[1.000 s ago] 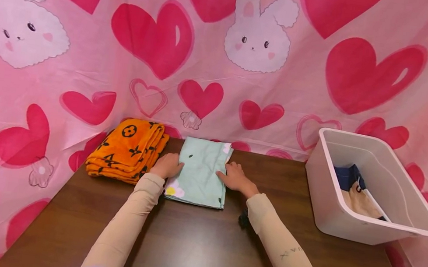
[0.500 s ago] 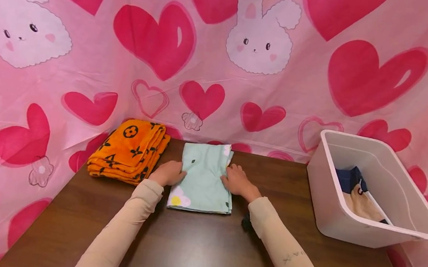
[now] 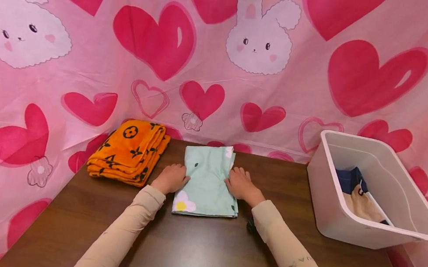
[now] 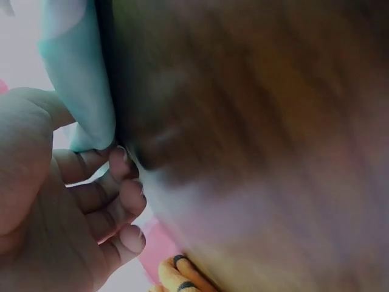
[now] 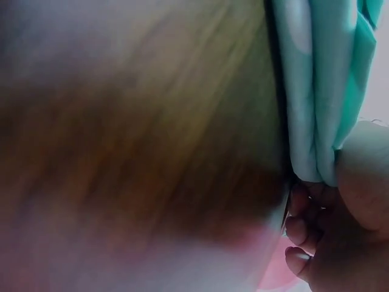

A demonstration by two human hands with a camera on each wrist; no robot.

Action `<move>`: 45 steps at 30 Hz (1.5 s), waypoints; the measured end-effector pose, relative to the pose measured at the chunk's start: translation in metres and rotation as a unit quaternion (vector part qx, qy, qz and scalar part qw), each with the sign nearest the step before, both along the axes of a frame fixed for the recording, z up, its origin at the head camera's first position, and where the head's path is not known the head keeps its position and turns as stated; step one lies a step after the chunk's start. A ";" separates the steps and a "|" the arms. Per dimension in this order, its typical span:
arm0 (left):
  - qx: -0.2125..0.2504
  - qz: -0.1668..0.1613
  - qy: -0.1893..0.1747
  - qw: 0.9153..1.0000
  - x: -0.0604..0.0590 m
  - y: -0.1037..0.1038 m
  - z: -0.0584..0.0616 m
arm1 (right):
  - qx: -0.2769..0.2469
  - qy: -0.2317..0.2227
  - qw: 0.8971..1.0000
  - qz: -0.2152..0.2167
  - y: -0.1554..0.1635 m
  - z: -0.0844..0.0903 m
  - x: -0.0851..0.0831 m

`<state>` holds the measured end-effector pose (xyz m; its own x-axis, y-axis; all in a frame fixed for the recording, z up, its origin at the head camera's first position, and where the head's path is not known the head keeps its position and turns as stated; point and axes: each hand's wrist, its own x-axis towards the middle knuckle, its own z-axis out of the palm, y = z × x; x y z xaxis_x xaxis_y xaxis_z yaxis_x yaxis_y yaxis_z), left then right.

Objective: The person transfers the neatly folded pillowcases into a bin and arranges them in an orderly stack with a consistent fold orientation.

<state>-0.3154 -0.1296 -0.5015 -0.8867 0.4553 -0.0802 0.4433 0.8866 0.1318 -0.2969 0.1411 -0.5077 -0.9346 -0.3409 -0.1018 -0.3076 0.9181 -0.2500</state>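
While left grip (image 3: 171, 178) and right grip (image 3: 243, 185) pinch the cloth (image 3: 209, 186), its underside is hidden.

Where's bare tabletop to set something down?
Bare brown wooden tabletop lies between the beige-sleeved forearms, in front of the folded mint floral cloth; between the right forearm and the pale grey plastic bin; and in front of the folded orange black-patterned fabric. It's crowded between fabric and cloth, where the left grip is.
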 end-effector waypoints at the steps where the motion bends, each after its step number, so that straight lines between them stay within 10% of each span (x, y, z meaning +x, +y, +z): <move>1: -0.002 0.002 0.004 1.000 0.001 0.001 0.000 | 0.001 -0.001 1.000 0.000 0.000 0.000 0.001; 45: 0.032 -0.034 0.028 0.999 0.023 0.027 0.018 | -0.015 0.035 0.999 0.008 0.026 0.030 0.033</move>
